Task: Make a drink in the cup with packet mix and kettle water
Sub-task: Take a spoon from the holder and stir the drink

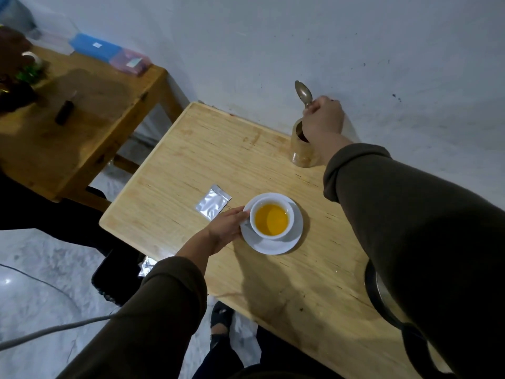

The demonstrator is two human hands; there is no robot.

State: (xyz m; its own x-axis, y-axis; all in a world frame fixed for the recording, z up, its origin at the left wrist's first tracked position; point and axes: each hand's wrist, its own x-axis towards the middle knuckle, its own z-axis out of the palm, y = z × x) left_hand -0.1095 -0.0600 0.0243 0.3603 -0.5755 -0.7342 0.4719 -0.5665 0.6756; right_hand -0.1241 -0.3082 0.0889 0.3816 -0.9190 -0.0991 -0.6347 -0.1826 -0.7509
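Note:
A white cup (289,214) holding orange-yellow liquid stands on a white saucer (273,246) near the middle of the light wooden table (213,160). My left hand (228,228) grips the saucer's left rim, next to the cup. A silver packet (212,201) lies flat just left of the saucer. At the table's far edge my right hand (323,121) is closed around a metal spoon (301,92), bowl pointing up, directly over a wooden holder (302,151). The kettle (382,296) shows partly at the right, mostly hidden behind my right sleeve.
A darker wooden table (82,127) stands at the left with blue and pink boxes (109,51), a small dark bottle (65,110) and a plant. A wall runs behind the light table. A grey cable (41,330) and another silver packet (147,266) lie on the floor.

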